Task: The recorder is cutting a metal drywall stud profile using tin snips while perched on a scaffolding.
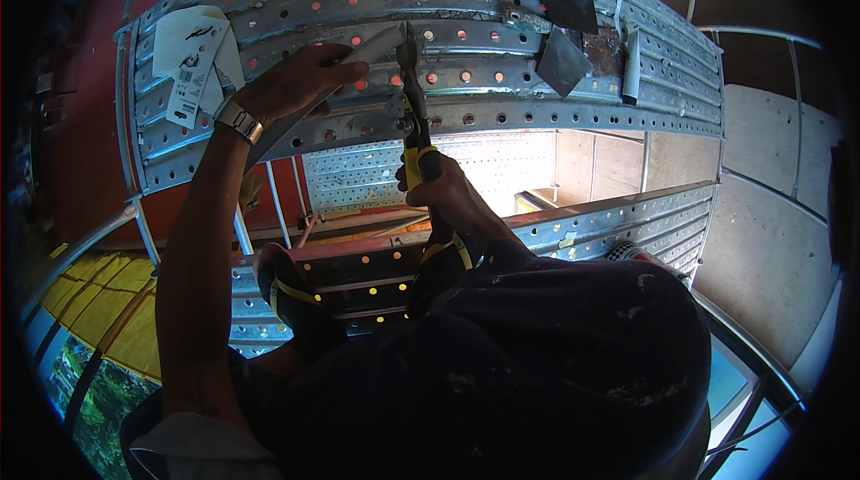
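Perforated metal planking [484,57], yellow-and-black snips [413,129]

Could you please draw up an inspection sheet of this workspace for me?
Surface: perforated, ridged metal platform, with grey residue in places.
Job's things: pale grey strip and yellow-handled snips; blades close to the strip's upper end, contact unclear.
Clutter: pale card packaging at left; two dark flat pieces and a small cylinder at right.
Grips: left grip holds the strip; right grip holds the snips' handles.
Cables: none certain; one thin dark line at lower right may be one.
Surroundings: lower perforated platform, yellow sheeting at lower left, pale panels at right.
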